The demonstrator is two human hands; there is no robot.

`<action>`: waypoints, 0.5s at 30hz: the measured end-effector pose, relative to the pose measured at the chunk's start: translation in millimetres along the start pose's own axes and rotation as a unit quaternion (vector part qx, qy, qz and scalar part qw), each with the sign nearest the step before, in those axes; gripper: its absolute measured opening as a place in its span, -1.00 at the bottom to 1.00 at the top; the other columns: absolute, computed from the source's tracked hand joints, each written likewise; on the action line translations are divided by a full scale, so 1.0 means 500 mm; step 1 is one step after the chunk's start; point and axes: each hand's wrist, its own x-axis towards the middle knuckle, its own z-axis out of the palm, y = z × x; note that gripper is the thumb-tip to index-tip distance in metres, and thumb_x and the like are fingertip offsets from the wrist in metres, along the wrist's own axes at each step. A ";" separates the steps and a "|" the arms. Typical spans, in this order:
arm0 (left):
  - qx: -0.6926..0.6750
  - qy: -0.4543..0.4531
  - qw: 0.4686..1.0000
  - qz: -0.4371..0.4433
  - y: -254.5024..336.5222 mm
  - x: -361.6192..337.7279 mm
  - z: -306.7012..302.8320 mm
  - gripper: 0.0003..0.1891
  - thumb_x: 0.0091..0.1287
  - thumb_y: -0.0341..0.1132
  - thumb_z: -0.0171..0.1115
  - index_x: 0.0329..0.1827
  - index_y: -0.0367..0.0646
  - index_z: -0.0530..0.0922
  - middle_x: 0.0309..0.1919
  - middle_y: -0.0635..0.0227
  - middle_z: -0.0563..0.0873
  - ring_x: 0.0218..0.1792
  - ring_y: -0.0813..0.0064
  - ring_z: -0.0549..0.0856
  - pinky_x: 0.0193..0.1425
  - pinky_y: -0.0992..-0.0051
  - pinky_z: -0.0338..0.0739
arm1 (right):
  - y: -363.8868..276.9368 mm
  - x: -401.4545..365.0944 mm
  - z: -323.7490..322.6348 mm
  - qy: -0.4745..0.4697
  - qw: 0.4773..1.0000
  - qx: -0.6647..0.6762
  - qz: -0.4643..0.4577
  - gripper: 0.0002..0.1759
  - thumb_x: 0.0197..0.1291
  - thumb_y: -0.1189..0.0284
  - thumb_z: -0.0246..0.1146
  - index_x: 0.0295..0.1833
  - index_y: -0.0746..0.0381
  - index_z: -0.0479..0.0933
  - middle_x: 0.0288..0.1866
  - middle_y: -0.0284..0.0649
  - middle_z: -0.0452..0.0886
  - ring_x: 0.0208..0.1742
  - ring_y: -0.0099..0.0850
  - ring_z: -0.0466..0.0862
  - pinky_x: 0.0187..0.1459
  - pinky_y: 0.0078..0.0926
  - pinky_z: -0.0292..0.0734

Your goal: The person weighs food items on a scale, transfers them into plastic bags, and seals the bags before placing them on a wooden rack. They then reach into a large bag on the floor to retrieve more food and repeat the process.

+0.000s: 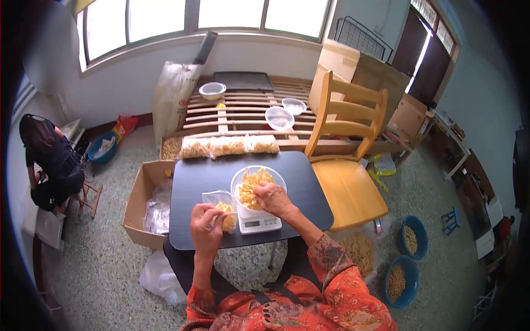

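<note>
My left hand (207,223) pinches the rim of a small clear plastic bag (229,219), which has some pale yellow dried pieces inside. My right hand (272,199) reaches over a white bowl (281,177), its fingers closed on yellow dried pieces (251,183) heaped there. Under the bowl is a white digital kitchen scale (259,224), its display too small to read. Both stand on a dark folding table (201,177). Along the table's far edge lies a row of filled clear bags (229,146).
Left of the table sits an open cardboard box (144,196) with plastic bags. A wooden chair (348,187) stands close at the right, with blue basins (406,284) on the floor beyond. Behind is a slatted bed frame (243,107). Another person (52,154) sits far left.
</note>
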 end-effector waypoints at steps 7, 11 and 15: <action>0.011 0.003 1.000 0.008 -0.003 0.000 -0.012 -0.87 0.11 -0.52 0.51 -0.33 -0.21 0.70 -0.26 0.20 0.64 -0.15 0.17 0.66 -0.05 0.27 0.55 | 0.026 0.010 0.008 0.030 0.999 0.029 0.023 -0.86 0.12 0.40 0.42 -0.32 0.23 0.63 -0.24 -0.07 0.65 -0.16 -0.02 0.70 -0.12 -0.12 0.63; 0.007 -0.013 1.000 0.016 -0.007 0.003 -0.009 -0.85 0.10 -0.52 0.52 -0.29 -0.23 0.73 -0.24 0.17 0.67 -0.15 0.17 0.69 -0.05 0.28 0.58 | 0.034 0.014 -0.001 0.030 0.998 0.060 0.014 -0.85 0.16 0.39 0.41 -0.30 0.25 0.65 -0.25 -0.11 0.67 -0.16 -0.07 0.71 -0.08 -0.17 0.62; 0.035 -0.037 0.998 0.037 -0.005 0.002 -0.009 -0.88 0.13 -0.50 0.51 -0.28 -0.23 0.73 -0.24 0.17 0.68 -0.14 0.16 0.70 -0.05 0.28 0.59 | 0.034 0.010 -0.007 0.023 0.995 0.088 0.051 -0.85 0.18 0.38 0.37 -0.29 0.24 0.64 -0.23 -0.06 0.67 -0.13 -0.05 0.70 -0.04 -0.14 0.60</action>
